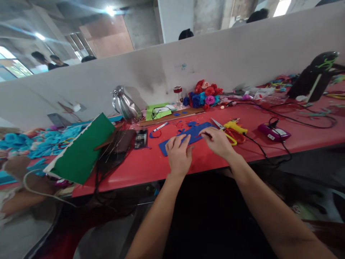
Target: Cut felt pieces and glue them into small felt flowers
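Note:
On the red tabletop lies a long blue sheet [198, 131], perhaps foam or felt, with cut openings near its middle. My left hand [178, 153] rests over its left part, fingers spread and touching the sheet. Above the right part, my right hand [217, 141] has thumb and fingertips pinched together; what is between them is too small to make out. Just right of that hand are yellow-handled scissors [221, 126], partly covered, and a yellow glue gun [235, 127] with a black cable. Small blue scraps [192, 123] lie behind the sheet.
A marker [161, 126], a phone [140, 139] and a brown wallet-like case [120, 145] lie left. A metal jug [126, 106], fabric roses [206, 94] and a glass jar [178, 96] stand behind. A purple power socket [274, 132] sits right. A co-worker's arm [27, 189] shows far left.

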Demonstrator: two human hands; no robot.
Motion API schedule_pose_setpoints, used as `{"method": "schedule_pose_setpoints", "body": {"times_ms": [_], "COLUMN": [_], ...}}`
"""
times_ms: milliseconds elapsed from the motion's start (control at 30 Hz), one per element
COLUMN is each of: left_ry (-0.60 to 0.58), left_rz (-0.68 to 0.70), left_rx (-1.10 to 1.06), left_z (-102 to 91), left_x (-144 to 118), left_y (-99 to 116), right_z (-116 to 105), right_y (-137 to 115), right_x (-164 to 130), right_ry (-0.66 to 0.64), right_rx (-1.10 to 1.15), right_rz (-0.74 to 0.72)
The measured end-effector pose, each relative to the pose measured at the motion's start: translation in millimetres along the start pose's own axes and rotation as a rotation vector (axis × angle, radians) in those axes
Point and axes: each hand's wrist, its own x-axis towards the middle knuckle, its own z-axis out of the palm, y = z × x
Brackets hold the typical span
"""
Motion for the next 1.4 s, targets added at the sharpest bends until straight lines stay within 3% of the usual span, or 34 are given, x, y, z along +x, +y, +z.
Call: {"method": "schedule_pose_setpoints", "body": {"times_ms": [100, 300, 533, 633, 767, 900, 1000, 1167, 1400], "left_ry": [-0.148, -0.183, -0.003, 0.086, 0.115, 0.107, 0.095, 0.091, 0.062], "left_rz": [-0.014, -0.163, -0.492, -0.607, -0.688, -0.689, -0.612, -0.506, -0.411], "left_rx": [0.036, -0.189, -0.556, -0.657, -0.799, -0.879, -0.87, -0.785, -0.596], "left_z": [-0.7, 1.5, 0.7, 0.0, -1.3, -1.0, -0.4, 0.0, -0.5], "left_x": [3, -5, -3, -3, -5, -9, -12, -17, -22], "left_y": [12, 13, 14, 13, 15, 17, 18, 16, 12], "right_z": [-6, -7, 5, 17, 30, 35, 35, 33, 33], "right_y": [-18, -38, -36, -33, -35, -41, -42, -43, -47], "right_x": [-4, -11, -26, -35, -43, -45, -45, -47, -48], "right_ry": [-0.121, -0.167, -0.058, -0.119, -0.192, -0.148, -0.108, -0.064, -0.115], "right_rx": [-0.005, 0.094, 0.38, 0.428, 0.471, 0.55, 0.611, 0.574, 0.553], "right_rz": [-0.131, -0.195, 0.014, 0.075, 0.143, 0.168, 0.197, 0.197, 0.172]}}
